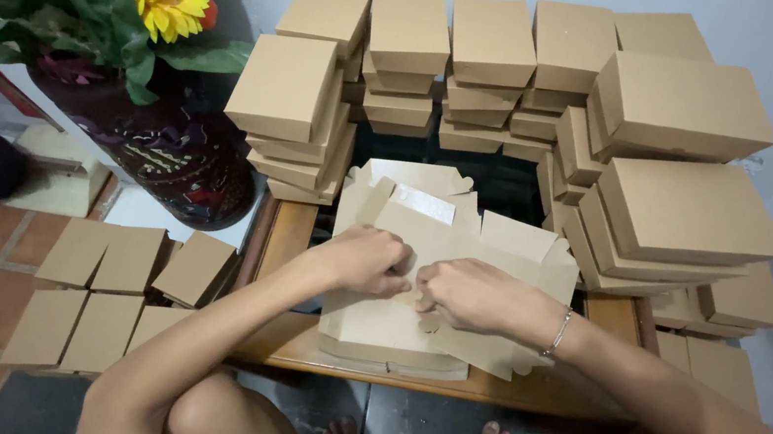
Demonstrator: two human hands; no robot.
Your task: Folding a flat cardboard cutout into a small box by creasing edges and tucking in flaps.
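Stacks of folded brown boxes (671, 175) fill far side of low wooden table (291, 339). Flat cardboard sheet (462, 247) lies near centre, atop pile. Left hand (363, 259) and right hand (471, 296) side by side, each pinching sheet's flap. Flower vase (167, 143) far left.

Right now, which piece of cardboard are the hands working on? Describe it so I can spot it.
Start at the wooden table ringed by stacks of closed brown boxes. On its near edge lies a pile of flat blanks. The top blank, pinched by left hand and right hand, alone has flaps raised.
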